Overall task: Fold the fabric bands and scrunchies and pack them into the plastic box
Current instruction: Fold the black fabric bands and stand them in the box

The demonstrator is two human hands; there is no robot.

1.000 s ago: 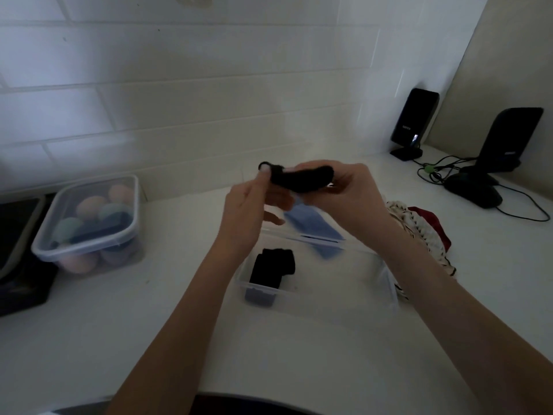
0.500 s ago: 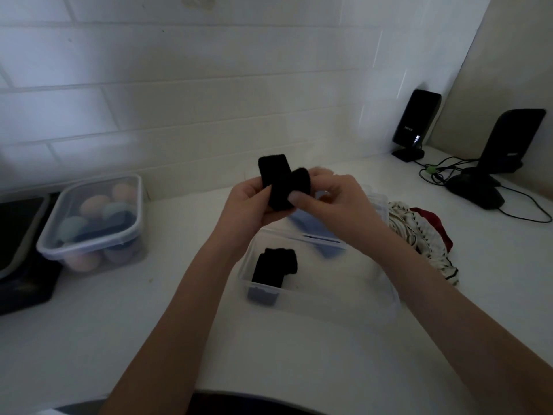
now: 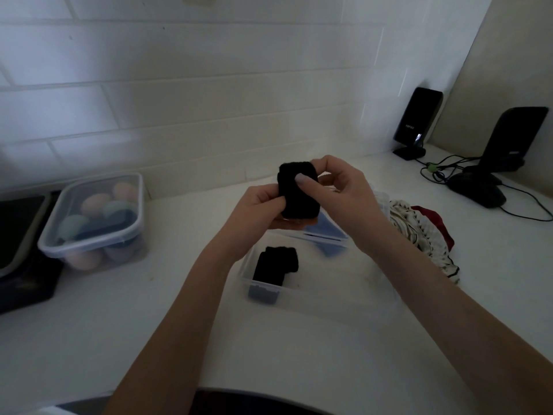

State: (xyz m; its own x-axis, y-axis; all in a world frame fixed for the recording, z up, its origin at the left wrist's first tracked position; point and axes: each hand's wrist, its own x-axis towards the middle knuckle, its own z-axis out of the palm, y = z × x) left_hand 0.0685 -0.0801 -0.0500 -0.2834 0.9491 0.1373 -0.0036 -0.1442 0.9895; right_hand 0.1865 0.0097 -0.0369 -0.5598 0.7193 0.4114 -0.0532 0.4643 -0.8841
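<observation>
Far left on the white tabletop (image 3: 89,324): lidded clear plastic container of pastel sponges (image 3: 95,217). Centre, above the open clear plastic box (image 3: 302,290): folded black fabric band (image 3: 299,193), pinched by left hand (image 3: 263,209) and right hand (image 3: 341,191), both grips closed on it. Inside the box: another folded black band (image 3: 273,266). Right: cream-and-red fabric pile (image 3: 419,235), two black speakers (image 3: 419,124).

Black fabric band (image 3: 299,193), white counter (image 3: 119,324)

folded black band (image 3: 299,194) above clear box (image 3: 302,290)
</observation>
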